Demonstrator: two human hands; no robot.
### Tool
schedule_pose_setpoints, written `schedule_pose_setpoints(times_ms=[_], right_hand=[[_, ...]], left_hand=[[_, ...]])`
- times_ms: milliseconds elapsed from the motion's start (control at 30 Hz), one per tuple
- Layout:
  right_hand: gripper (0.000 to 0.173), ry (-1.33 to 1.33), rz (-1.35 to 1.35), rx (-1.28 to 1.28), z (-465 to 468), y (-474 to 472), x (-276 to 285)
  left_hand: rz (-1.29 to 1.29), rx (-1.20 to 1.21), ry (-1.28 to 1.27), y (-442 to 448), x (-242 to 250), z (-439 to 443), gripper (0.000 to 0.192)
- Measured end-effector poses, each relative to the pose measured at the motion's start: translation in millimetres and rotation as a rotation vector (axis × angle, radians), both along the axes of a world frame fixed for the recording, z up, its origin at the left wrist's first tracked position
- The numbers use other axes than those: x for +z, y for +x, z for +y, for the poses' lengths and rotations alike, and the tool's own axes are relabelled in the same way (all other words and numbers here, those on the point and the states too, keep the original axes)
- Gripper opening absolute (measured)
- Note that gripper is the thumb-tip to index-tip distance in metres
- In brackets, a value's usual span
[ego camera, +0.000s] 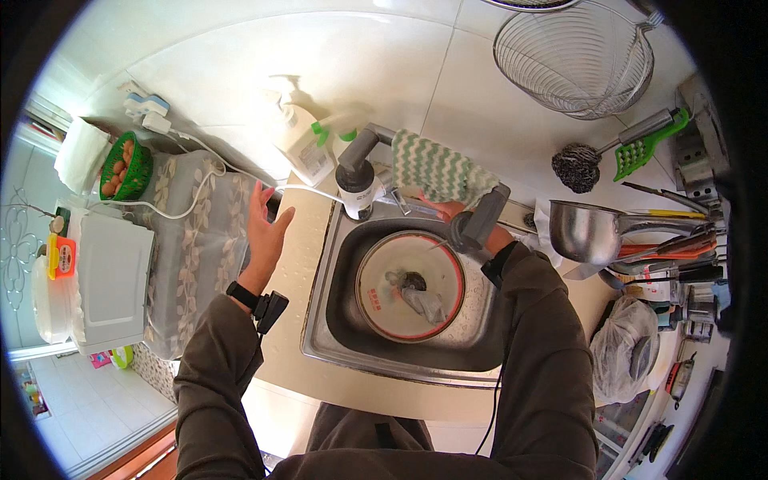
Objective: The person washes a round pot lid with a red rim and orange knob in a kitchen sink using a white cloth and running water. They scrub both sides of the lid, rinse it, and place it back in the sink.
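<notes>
My left hand (pixel 266 227) is raised over the counter left of the sink, empty, with thumb and fingers apart. My right hand (pixel 450 209) reaches behind the spout of a grey electric faucet (pixel 357 174), beside a green-and-white striped cloth (pixel 438 167) draped over it. The spout and cloth hide part of that hand, so its grip is unclear. Below, a red-rimmed light basin (pixel 372 264) sits in the stainless steel sink (pixel 336 336). A crumpled greyish piece (pixel 425 305) lies inside it, next to a dark round patch.
White pump bottles (pixel 303 147) stand behind the faucet. A white cord (pixel 312 189) runs leftward from it to a wall plug. Left are a green basket of eggs (pixel 141 171) and a cloth-covered surface (pixel 192 258). At right hang a steel pot (pixel 585 231), wire strainer (pixel 570 66) and utensils.
</notes>
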State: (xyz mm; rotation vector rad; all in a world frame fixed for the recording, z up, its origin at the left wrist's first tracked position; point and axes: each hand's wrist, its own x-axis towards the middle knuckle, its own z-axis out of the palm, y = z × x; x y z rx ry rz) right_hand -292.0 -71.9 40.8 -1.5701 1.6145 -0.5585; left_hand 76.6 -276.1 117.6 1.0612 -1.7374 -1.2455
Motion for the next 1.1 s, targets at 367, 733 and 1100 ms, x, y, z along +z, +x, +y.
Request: schedule_pose_setpoints(times_ms=[367,733,1100], right_hand=[[0.048,0.286,-1.04,-0.319,-25.6,24.7,-15.4],[0.059,0.401,-0.903,-0.295,-24.4,27.2,3.7],[0.06,0.381,-0.948,-0.319,-32.1,34.0,7.3]], left_hand=[[-0.074,0.051,-0.017,12.8,-13.6,36.1,0.026],[-0.442,-0.676,0.303,6.8,-86.8,108.0,0.026],[-0.825,-0.602,0.046,-17.8,-132.4,117.3,0.061]])
